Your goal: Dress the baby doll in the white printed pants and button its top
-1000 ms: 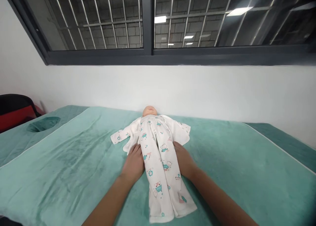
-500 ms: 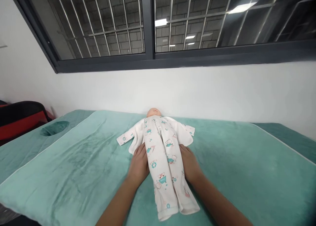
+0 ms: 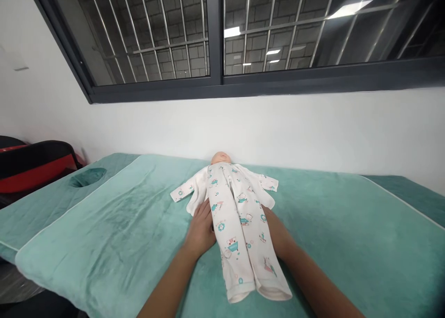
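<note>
A baby doll lies on its back, its head [image 3: 221, 157] toward the wall. It has on, or lies under, a white long-sleeved baby top [image 3: 198, 188] spread out to both sides. White printed baby trousers [image 3: 236, 234] lie lengthwise over it, both legs pointing at me and covering the body. My left hand [image 3: 201, 227] rests against the left side of the trousers, fingers stretched forward by the top's hem and thumb hidden. Along the other side, my right hand [image 3: 276, 232] reaches under the trousers' edge, and its fingers are out of sight.
The padded bed is covered with a green plush sheet [image 3: 333, 230]. A hole [image 3: 88, 177] opens in the bed's left end. Beyond it stands a black and red chair [image 3: 38, 169]. A white wall [image 3: 278, 128] with a dark-framed, barred window [image 3: 219, 81] rises behind.
My right hand has gone further under the trousers, hiding its fingers. The right trouser leg has shifted outward and its cuff is more open. The whole view has shifted slightly.
</note>
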`<control>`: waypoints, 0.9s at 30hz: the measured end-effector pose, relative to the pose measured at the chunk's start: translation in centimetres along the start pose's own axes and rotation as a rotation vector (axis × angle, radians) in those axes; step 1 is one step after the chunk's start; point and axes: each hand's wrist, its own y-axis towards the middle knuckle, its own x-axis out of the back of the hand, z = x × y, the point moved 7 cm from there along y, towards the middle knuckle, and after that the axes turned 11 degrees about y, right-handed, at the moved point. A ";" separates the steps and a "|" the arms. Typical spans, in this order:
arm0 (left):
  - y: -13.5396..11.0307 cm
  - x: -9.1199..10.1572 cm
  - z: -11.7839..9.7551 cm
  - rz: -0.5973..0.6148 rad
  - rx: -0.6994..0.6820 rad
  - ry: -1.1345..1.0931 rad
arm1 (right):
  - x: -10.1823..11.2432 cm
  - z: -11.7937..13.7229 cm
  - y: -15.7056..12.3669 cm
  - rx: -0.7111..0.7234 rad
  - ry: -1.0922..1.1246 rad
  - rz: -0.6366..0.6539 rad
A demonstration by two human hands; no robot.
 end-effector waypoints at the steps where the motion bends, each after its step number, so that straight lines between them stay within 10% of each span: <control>1: 0.0 0.0 0.0 -0.023 -0.016 0.003 | -0.3 -0.1 0.0 -0.006 0.007 0.036; 27: -0.7 -1.1 1.3 -0.024 0.069 0.148 | -2.1 -0.5 0.8 0.131 -0.091 0.118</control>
